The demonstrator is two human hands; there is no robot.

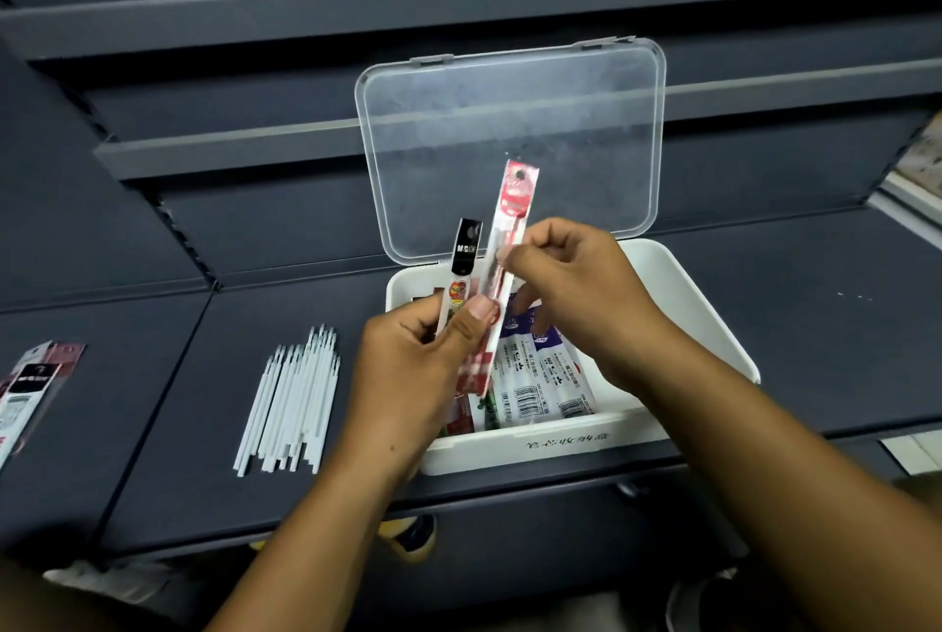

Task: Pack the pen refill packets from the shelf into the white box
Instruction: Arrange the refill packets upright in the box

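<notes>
The white box (703, 305) sits on the dark shelf with its clear lid (509, 142) standing open at the back. Several refill packets (540, 381) lie inside it. My left hand (408, 366) grips two packets upright over the box's left side: a black-topped packet (465, 251) and a red-topped packet (512, 208). My right hand (571, 279) pinches the red-topped packet near its middle. More refill packets (30, 381) lie on the shelf at the far left edge.
A loose row of white pen refills (290, 402) lies on the shelf left of the box. Dark shelf tiers (255, 147) rise behind. A yellow and dark shoe (413, 534) shows on the floor below the shelf edge.
</notes>
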